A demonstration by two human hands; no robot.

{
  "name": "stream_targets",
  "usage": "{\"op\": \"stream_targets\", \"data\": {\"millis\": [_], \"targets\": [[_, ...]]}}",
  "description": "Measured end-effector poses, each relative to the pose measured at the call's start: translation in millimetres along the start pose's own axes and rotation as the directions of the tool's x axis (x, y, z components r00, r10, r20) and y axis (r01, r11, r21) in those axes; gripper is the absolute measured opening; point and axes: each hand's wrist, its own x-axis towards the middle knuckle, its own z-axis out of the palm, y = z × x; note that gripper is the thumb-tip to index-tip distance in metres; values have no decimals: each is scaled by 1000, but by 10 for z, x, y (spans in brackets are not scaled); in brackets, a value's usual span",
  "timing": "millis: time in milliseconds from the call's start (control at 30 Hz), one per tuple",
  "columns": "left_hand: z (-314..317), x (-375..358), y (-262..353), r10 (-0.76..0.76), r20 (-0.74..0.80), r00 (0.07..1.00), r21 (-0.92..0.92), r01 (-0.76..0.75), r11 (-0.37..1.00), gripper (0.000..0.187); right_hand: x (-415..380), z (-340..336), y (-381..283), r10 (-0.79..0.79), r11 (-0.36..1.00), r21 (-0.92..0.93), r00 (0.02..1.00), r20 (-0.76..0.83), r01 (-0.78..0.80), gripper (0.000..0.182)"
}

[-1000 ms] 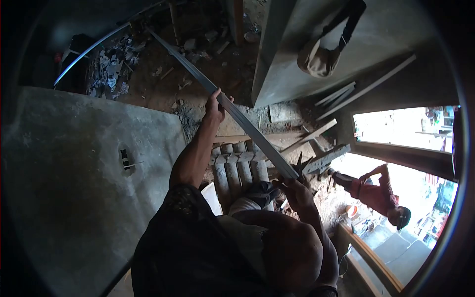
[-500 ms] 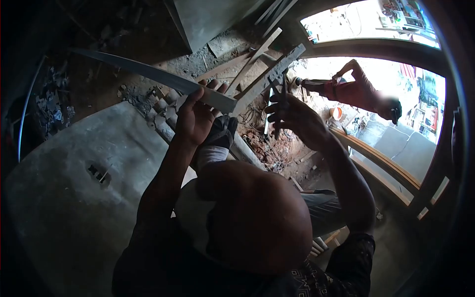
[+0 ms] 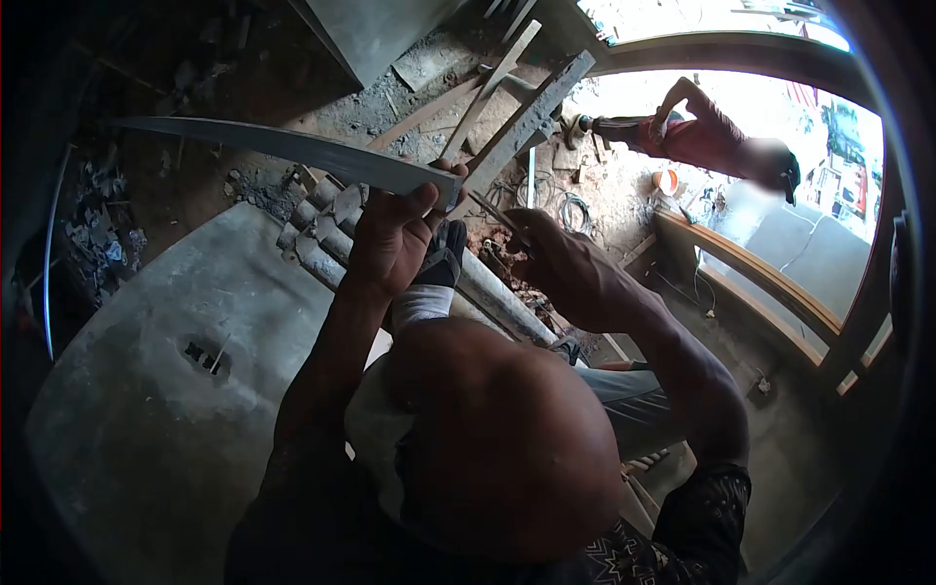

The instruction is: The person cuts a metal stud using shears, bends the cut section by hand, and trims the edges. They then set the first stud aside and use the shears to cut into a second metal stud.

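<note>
A long grey metal bar (image 3: 292, 148) stretches from the far left to the middle of the view. My left hand (image 3: 395, 234) grips it near its right end, thumb on the near side and fingertips round the far edge. My right hand (image 3: 575, 268) is closed around a dark, slim tool (image 3: 495, 212), whose narrow tip points at the bar's right end. Whether the tip touches the bar I cannot tell. The tool's handles are mostly hidden by my right hand. A dark shoe (image 3: 444, 255) shows just below the bar's end.
Wooden planks (image 3: 492, 88) and a rough beam (image 3: 536, 112) lie beyond the bar. Pipes (image 3: 502, 300) run below my hands. A person (image 3: 697, 136) in red stands outside the window opening, near an orange bucket (image 3: 666, 181). A grey wall with a hole is at left.
My right hand has moved left and closed up, bringing the tool to the bar's end; its blades were spread and raised before. The view has shifted slightly, and the person outside has bent an arm differently.
</note>
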Motion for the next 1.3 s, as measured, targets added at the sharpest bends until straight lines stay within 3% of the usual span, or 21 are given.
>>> {"op": "stream_targets", "data": {"millis": [100, 400, 600, 800, 967, 1300], "targets": [[-32, -4, -16, -15, -9, 1000, 32, 16, 999, 36, 85, -33, -72, 83, 996, -29, 996, 23, -83, 35], [-47, -20, -202, 38, -53, 998, -27, -39, 999, 51, 307, -2, -131, 76, 995, -67, 995, 66, -71, 18], [-74, -17, -233, 56, -44, 997, -18, -56, 998, 59, 366, 97, -147, 126, 985, -114, 992, -9, -126, 22], [-26, -92, -215, 42, -88, 995, -11, -43, 999, 64, 408, 75, -199, 240, 963, -147, 966, 91, -226, 25], [-75, -117, -224, -17, -112, 994, 38, 21, 999, 69, 428, 39, -214, 189, 971, -172, 976, 110, -168, 27], [-79, -180, -281, 1, -93, 996, -83, -9, 997, 74, 431, 71, -271, 166, 966, -217, 982, 93, -143, 22]]}}
